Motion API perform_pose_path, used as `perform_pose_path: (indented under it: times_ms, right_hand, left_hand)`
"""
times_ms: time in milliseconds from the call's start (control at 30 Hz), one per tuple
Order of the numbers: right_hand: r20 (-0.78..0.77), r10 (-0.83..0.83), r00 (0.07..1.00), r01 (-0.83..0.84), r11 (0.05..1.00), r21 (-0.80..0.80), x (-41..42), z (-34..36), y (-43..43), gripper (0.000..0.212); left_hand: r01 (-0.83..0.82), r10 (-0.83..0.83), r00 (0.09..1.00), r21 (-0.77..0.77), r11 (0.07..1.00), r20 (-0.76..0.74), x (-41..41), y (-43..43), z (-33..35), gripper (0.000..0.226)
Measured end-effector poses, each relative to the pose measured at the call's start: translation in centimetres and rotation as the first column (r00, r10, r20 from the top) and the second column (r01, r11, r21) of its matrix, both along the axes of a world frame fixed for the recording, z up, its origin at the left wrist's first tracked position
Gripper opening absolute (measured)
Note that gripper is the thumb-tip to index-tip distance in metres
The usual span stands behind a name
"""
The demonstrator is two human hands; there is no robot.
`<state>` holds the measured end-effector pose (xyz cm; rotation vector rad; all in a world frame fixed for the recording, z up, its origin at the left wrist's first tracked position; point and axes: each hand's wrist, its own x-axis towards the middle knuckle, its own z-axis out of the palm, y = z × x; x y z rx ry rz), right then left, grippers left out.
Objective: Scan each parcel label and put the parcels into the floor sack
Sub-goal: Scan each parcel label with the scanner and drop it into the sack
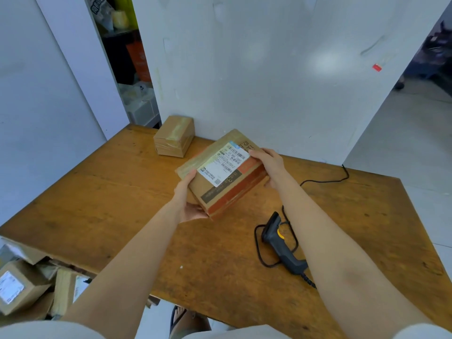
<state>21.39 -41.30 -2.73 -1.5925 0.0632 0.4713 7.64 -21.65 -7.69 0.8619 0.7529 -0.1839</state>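
White shipping label (223, 163) with barcodes on parcel (232, 192), print too small to read

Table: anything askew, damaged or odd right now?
Nothing serious. The scanner lies flat with its cord looped loosely around it, which could snag. The parcel being held looks intact, label up; the small box sits near the wall.

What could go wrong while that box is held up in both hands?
The left hand and right hand both grip the parcel, while the scanner lies on the table. Letting go with one hand to reach for it might let the parcel tip or drop. The cable loops loosely beside the scanner and could snag when it is lifted. The small parcel at the table's back edge could be overlooked.
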Motion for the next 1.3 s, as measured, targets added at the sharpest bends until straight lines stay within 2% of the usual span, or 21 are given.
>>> perform_pose_path:
  times_ms: [33,100,267,333,433,500,567,633,700,733,767,800,833,900,1000,1067,1133,1200,1233,1300]
  right_hand:
    - [-0.004,-0.01,1.0,0.01,1.0,0.011,0.2,-0.1,-0.2,0.034]
    - [0.003,0.005,1.0,-0.005,1.0,0.03,0.4,-0.2,-0.6,0.025]
    - [0.068,0.107,0.992,-0.112,0.991,0.079,0.8,-0.6,-1.3,0.035]
    - [0.063,0.144,0.988,-0.151,0.981,0.121,0.8,-0.8,-1.5,0.032]
    - [0.068,0.183,0.981,-0.192,0.969,0.157,0.6,-0.8,-1.2,0.024]
    - [0.074,0.229,0.971,-0.238,0.959,0.153,0.1,-0.7,-0.7,0.024]
    - [0.087,0.275,0.957,-0.284,0.951,0.121,-0.6,-0.6,-0.6,0.028]
    - [0.06,0.22,0.974,-0.228,0.955,0.19,-0.8,-1.2,-1.2,0.031]
    - [-0.045,0.014,0.999,-0.002,0.964,0.268,-0.6,-2.5,-2.6,0.022]
    - [-0.078,-0.115,0.99,0.127,0.976,0.175,-0.7,-3.5,-3.5,0.015]
    - [-0.075,-0.214,0.974,0.213,0.977,-0.017,-1.0,-4.9,-4.5,0.013]
    - [-0.059,-0.25,0.967,0.231,0.946,-0.226,-1.5,-6.5,-5.5,0.015]
    - [-0.047,-0.215,0.976,0.177,0.894,-0.411,-2.3,-8.0,-6.5,0.019]
    - [-0.14,-0.048,0.989,-0.056,0.755,-0.653,-4.6,-10.7,-8.0,0.036]
    - [-0.302,0.079,0.95,-0.294,0.551,-0.781,-8.3,-13.2,-9.2,0.066]
    - [-0.242,0.145,0.959,-0.281,0.429,-0.859,-10.0,-14.3,-9.1,0.082]
    - [-0.105,0.194,0.975,-0.167,0.338,-0.926,-10.8,-15.0,-8.8,0.071]
    - [0.005,0.208,0.978,-0.074,0.368,-0.927,-10.8,-14.7,-8.6,0.054]
    - [0.051,0.201,0.978,-0.044,0.439,-0.897,-10.8,-14.3,-8.6,0.048]
    - [0.138,0.102,0.985,0.034,0.677,-0.735,-10.6,-12.7,-8.7,0.044]
  left_hand:
    - [0.044,-0.044,0.999,-0.053,0.998,0.0,-0.4,0.1,-0.5,0.104]
    - [0.111,-0.112,0.994,-0.049,0.993,-0.013,-1.2,0.5,-1.5,0.115]
    - [0.141,-0.139,0.99,-0.063,0.988,0.028,-2.5,0.9,-2.7,0.127]
    - [0.283,-0.283,0.959,-0.001,0.959,0.019,-3.0,1.0,-2.6,0.126]
    - [0.498,-0.497,0.866,0.184,0.847,-0.057,-3.4,0.7,-2.2,0.121]
    - [0.532,-0.538,0.842,0.228,0.815,-0.043,-3.4,0.1,-1.9,0.114]
    - [0.492,-0.501,0.865,0.204,0.846,-0.008,-3.4,-0.5,-1.9,0.119]
    - [0.417,-0.424,0.906,0.16,0.895,0.01,-3.3,-0.8,-2.2,0.126]
    - [0.398,-0.406,0.914,0.156,0.904,0.023,-3.3,-0.8,-2.5,0.119]
    - [0.406,-0.416,0.909,0.172,0.897,0.021,-3.3,-0.9,-2.7,0.114]
    - [0.407,-0.417,0.909,0.188,0.894,0.013,-3.3,-0.9,-2.8,0.11]
    - [0.391,-0.4,0.917,0.194,0.9,0.007,-3.3,-0.9,-3.0,0.106]
    - [0.359,-0.367,0.93,0.188,0.914,0.005,-3.2,-1.0,-3.2,0.104]
    - [0.29,-0.296,0.955,0.156,0.944,0.011,-3.0,-1.0,-3.6,0.102]
    - [0.249,-0.255,0.966,0.124,0.96,0.035,-2.5,-1.2,-4.2,0.097]
    - [0.246,-0.253,0.966,0.122,0.962,0.047,-1.9,-1.5,-4.3,0.094]
    - [0.237,-0.245,0.968,0.116,0.965,0.06,-1.4,-1.9,-4.3,0.094]
    - [0.242,-0.252,0.965,0.123,0.962,0.068,-1.1,-2.2,-4.3,0.096]
    - [0.242,-0.252,0.966,0.128,0.962,0.065,-0.9,-2.2,-4.3,0.097]
    - [0.222,-0.231,0.971,0.115,0.968,0.07,-0.7,-2.1,-4.4,0.093]
